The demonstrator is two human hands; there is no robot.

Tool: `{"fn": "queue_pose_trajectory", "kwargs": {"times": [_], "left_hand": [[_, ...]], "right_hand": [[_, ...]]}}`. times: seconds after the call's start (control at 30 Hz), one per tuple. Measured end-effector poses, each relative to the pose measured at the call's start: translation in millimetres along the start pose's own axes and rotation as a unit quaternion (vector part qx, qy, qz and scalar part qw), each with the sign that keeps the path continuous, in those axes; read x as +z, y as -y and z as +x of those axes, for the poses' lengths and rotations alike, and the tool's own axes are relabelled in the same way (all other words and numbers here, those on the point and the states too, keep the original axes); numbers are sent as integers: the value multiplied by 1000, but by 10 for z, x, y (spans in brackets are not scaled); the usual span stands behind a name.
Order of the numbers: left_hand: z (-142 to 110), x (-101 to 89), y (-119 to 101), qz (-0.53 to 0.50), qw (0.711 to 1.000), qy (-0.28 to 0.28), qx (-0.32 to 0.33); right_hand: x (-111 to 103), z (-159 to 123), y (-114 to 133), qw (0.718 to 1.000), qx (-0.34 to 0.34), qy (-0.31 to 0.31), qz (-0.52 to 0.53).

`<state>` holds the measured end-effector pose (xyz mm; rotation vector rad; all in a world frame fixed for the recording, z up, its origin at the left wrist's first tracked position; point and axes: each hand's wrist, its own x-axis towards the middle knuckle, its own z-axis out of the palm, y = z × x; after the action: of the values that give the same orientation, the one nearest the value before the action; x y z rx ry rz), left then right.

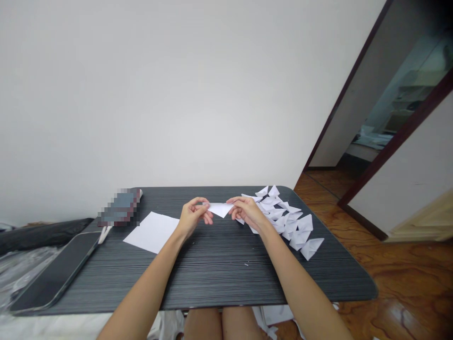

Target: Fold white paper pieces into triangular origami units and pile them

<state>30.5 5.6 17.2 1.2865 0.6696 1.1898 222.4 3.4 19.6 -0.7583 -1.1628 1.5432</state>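
A small piece of folded white paper, shaped like a triangle pointing down, is held up over the middle of the table. My left hand pinches its left corner between thumb and fingers. At the opposite corner, my right hand pinches it too. Flat on the table beside my left forearm lies white paper, partly covered by that arm. Several folded white paper pieces are spread in a cluster to the right, some hidden behind my right hand and forearm.
The dark, wood-grained table stands against a white wall. A phone lies at its left edge, near a blurred-out device with a white cable. Right of the table are a wooden floor and a doorway.
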Motion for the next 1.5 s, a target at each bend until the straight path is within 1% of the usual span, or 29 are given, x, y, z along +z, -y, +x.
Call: {"fn": "queue_pose_trajectory", "kwargs": {"times": [0.2, 0.27, 0.33, 0.43, 0.5, 0.6, 0.7, 0.77, 0.83, 0.9, 0.97, 1.07, 1.13, 1.23, 1.33, 1.43, 1.5], "left_hand": [[5, -8, 0, -98, 994, -38, 4], [4, -7, -11, -110, 993, -43, 8], [5, 0, -20, -101, 994, -44, 17], [20, 8, -7, -41, 997, -57, 37], [37, 3, 19, 18, 994, -86, 59], [52, -7, 58, 91, 983, -132, 88], [36, 11, 70, 118, 978, -151, 87], [14, 42, 61, 122, 976, -163, 84], [-6, 73, 47, 122, 973, -173, 89], [-17, 92, 34, 120, 973, -175, 95], [-18, 92, 30, 112, 975, -168, 94], [-9, 73, 44, 83, 982, -152, 80], [-3, 58, 61, 54, 985, -145, 71], [6, 32, 83, 28, 987, -143, 62], [15, 7, 85, 30, 986, -151, 57], [26, -8, 64, 45, 987, -148, 49], [35, -14, 49, 52, 989, -136, 38]], "right_hand": [[0, 1, 2, 994, -4, 17, 107], [5, -9, 9, 992, -9, 20, 122], [14, -11, 4, 992, -22, 20, 120], [32, 13, -45, 995, -53, 5, 84], [40, 44, -104, 996, -70, -24, 42], [53, 91, -193, 992, -87, -80, -38], [81, 116, -242, 984, -105, -105, -94], [113, 117, -250, 980, -120, -117, -105], [152, 109, -245, 976, -133, -142, -99], [186, 96, -230, 972, -145, -164, -90], [210, 80, -210, 969, -160, -171, -84], [222, 61, -180, 966, -185, -163, -80], [226, 52, -167, 966, -191, -156, -81], [238, 38, -155, 967, -188, -154, -77], [246, 22, -141, 971, -180, -139, -76], [224, 18, -131, 972, -161, -132, -106], [186, 30, -134, 968, -159, -139, -135]]}}
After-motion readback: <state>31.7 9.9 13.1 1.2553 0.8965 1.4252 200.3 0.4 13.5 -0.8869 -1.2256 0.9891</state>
